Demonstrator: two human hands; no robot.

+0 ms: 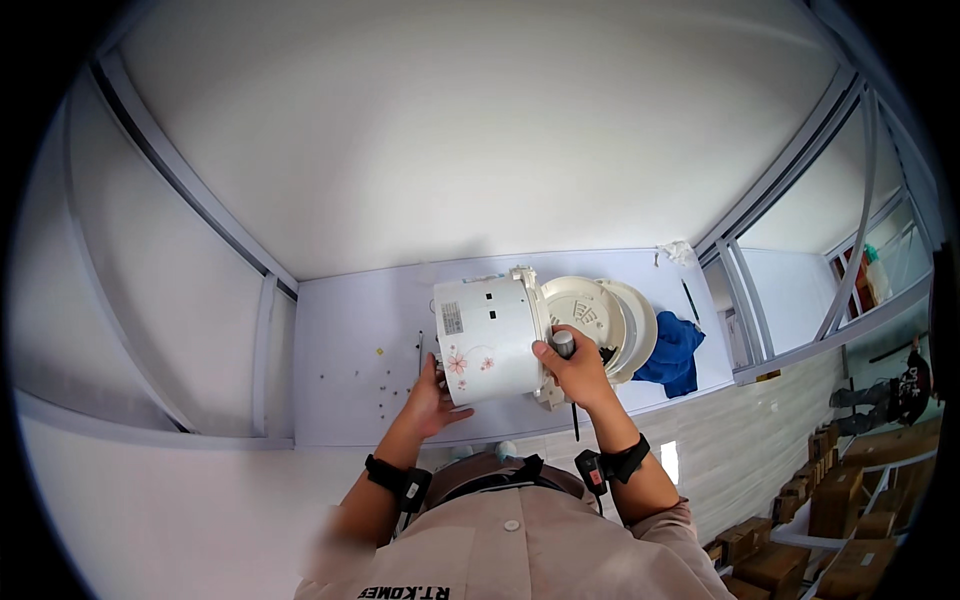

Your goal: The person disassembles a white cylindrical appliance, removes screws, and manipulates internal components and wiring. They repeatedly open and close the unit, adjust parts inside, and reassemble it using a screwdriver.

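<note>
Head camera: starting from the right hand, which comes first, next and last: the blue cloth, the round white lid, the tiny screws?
From the right hand:
1. Round white lid, just above the hand, by the white cooker body.
2. Blue cloth, off to the right.
3. Tiny screws, far left, past the left hand.

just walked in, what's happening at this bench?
A person is working on a white rice cooker body lying on its side on the white table. The left hand steadies its base end. The right hand holds a screwdriver by the handle at the open lid end, where the round lid is swung open. Small screws lie scattered to the left, and a blue cloth sits to the right.
</note>
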